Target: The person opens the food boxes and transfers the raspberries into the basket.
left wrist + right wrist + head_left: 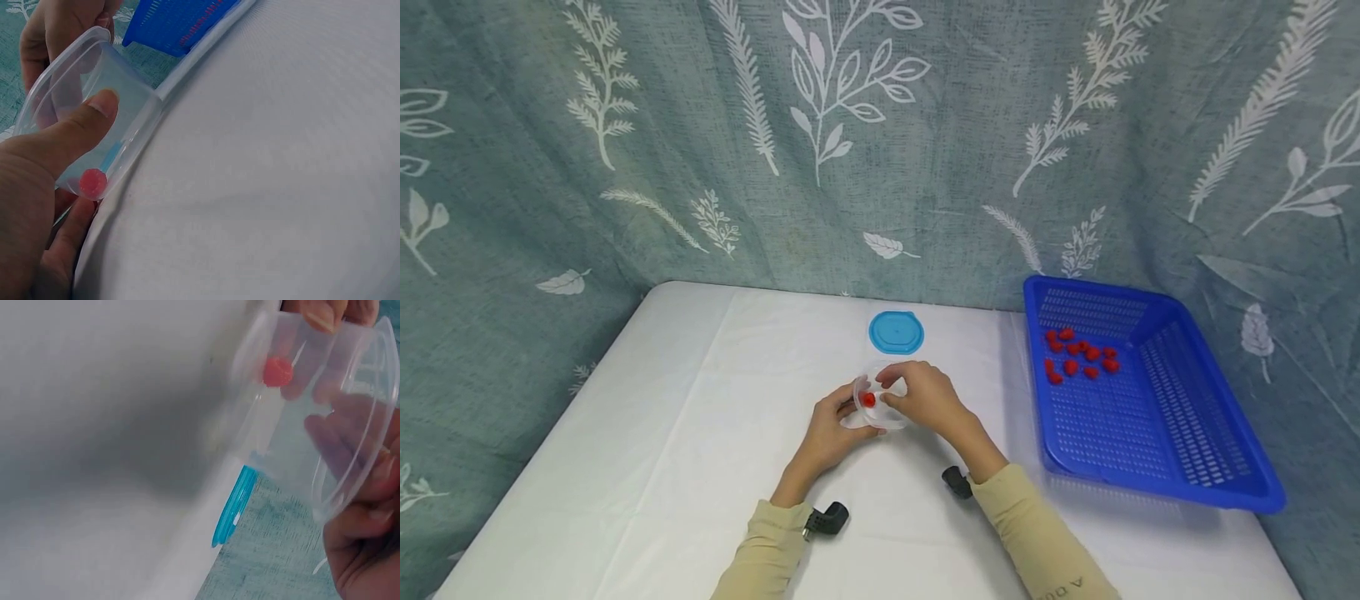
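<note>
A clear plastic tub (pixel 891 421) stands on the white table, and my left hand (pixel 829 433) grips its side. In the left wrist view the thumb presses on the tub's wall (pixel 134 94). Inside, at the bottom, lies one red raspberry (pixel 278 372), which also shows through the plastic in the left wrist view. My right hand (pixel 928 398) reaches into the tub's mouth from the right. Its thumb and fingers stand apart, with nothing seen between them. Behind the tub, a round blue lid (pixel 896 332) lies flat on the table.
At the right stands a blue perforated basket (pixel 1157 433) with several red raspberries (pixel 1071 367) in its far left part. A green leaf-patterned cloth (pixel 880 217) hangs behind the table (pixel 700 417). Each wrist bears a small black camera (pixel 829 518).
</note>
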Tool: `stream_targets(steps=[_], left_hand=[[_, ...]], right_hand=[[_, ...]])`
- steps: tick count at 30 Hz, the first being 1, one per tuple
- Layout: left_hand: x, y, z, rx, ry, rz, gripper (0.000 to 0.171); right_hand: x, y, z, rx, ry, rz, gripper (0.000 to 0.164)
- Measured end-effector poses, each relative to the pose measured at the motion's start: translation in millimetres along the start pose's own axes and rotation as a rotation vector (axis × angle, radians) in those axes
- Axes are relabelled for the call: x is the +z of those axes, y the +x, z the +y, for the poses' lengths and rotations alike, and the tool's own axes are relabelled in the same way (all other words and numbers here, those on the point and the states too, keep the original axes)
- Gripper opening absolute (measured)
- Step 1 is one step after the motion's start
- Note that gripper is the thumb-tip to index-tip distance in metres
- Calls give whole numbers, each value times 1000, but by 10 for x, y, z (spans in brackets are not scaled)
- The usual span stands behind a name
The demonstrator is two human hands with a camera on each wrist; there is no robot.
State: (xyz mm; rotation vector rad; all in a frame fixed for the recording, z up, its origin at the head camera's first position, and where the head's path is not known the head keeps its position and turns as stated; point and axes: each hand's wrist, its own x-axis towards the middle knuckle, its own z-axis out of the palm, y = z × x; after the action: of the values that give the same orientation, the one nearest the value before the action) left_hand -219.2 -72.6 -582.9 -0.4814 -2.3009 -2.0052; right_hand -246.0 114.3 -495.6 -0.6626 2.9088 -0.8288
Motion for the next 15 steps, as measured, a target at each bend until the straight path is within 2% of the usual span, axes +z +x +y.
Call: stream_targets(steps=[5,10,15], left_hand=[[-2,-14,28,8,21,2,80],[-22,-22,26,40,15,3,76],[-30,-15,22,49,22,-11,77]], right_hand=[[54,37,-90,20,-136,-4,25],[130,100,-148,2,-122,-17,25],[175,152,-186,25,-129,-52,26]])
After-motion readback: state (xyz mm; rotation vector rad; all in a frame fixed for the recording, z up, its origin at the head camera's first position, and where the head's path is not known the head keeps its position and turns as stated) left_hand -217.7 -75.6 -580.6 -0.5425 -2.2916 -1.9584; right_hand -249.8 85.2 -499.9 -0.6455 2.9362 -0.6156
